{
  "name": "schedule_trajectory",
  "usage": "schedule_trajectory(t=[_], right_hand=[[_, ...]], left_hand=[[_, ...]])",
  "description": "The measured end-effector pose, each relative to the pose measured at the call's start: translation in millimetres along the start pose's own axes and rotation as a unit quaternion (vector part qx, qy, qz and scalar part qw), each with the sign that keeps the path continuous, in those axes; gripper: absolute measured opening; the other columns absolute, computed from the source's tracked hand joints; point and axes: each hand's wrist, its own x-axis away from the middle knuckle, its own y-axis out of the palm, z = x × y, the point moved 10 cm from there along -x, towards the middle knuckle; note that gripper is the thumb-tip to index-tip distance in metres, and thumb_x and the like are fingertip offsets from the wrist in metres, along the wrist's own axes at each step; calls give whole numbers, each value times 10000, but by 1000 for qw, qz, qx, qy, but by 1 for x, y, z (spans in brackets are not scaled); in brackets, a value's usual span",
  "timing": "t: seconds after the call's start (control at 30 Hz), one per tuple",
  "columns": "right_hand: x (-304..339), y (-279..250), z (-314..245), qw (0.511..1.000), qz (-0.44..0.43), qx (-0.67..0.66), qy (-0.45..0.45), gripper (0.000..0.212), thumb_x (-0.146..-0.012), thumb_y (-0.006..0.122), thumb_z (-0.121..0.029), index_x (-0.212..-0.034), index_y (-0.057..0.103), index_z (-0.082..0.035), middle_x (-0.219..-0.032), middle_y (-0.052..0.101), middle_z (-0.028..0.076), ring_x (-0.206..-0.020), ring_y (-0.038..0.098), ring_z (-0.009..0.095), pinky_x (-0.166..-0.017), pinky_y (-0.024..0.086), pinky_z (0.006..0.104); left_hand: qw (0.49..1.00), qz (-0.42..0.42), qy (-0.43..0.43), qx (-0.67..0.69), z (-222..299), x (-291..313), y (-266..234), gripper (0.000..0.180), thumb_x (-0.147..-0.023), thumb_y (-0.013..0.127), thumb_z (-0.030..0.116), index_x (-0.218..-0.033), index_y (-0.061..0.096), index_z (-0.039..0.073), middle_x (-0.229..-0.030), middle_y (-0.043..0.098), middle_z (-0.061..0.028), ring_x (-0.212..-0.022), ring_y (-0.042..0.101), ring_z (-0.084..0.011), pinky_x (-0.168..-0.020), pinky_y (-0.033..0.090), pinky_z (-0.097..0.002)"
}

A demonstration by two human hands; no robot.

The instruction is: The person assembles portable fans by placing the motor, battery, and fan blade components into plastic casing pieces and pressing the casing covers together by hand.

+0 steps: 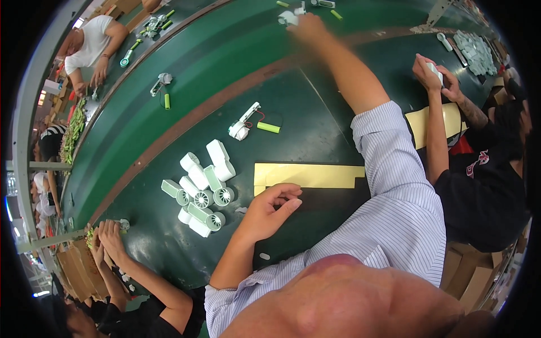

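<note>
My left hand (pixel 270 211) rests over the near left end of a flat yellow strip (pixel 307 175), fingers loosely bent, thumb apart, nothing in them. Stretched far across, my right hand (pixel 310 29) is at a pale fan assembly (pixel 288 18) on the green belt; motion blur hides the fingers' grip. In front of me lies a small fan assembly (pixel 239 130), joined by red wire to a lime-green battery cell (pixel 268 128). Left of my left hand sits a loose pile of pale green fan housings (pixel 202 199), several with round slotted ends.
A green conveyor belt (pixel 197 73) curves across the far side, carrying another wired assembly (pixel 162 84). Co-workers' hands work at the right (pixel 434 73) and lower left (pixel 110 242). A heap of pale parts (pixel 476 53) lies far right. A metal post (pixel 21 112) stands left.
</note>
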Motion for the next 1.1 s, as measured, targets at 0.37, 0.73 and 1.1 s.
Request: schedule_trajectory(t=[0.37, 0.73, 1.1], right_hand=[[212, -326, -55, 434, 63, -792, -425, 806, -737, 673, -621, -1312, 442, -106, -1203, 511, 74, -1008, 493, 183, -812, 390, 316], [298, -368, -127, 652, 305, -435, -540, 824, -890, 518, -598, -1212, 265, 116, -916, 519, 265, -521, 440, 220, -439, 367, 284], [163, -184, -158, 845, -174, -494, -106, 409, -829, 682, -217, -1156, 600, 13, -989, 666, 93, -776, 627, 136, -671, 502, 264]], left_hand=[[1000, -5, -4, 18, -3, 6, -13, 276, -909, 634, 107, -1156, 585, -6, -1071, 643, -86, -943, 606, -124, -822, 502, -260], [999, 20, 30, -30, -1, 7, -16, 284, -882, 671, 167, -1108, 609, 7, -1002, 653, -100, -881, 634, -164, -755, 515, -287], [999, 29, 15, -16, -4, 10, -17, 290, -876, 675, 149, -1108, 606, -11, -1009, 647, -95, -891, 628, -159, -766, 512, -280]])
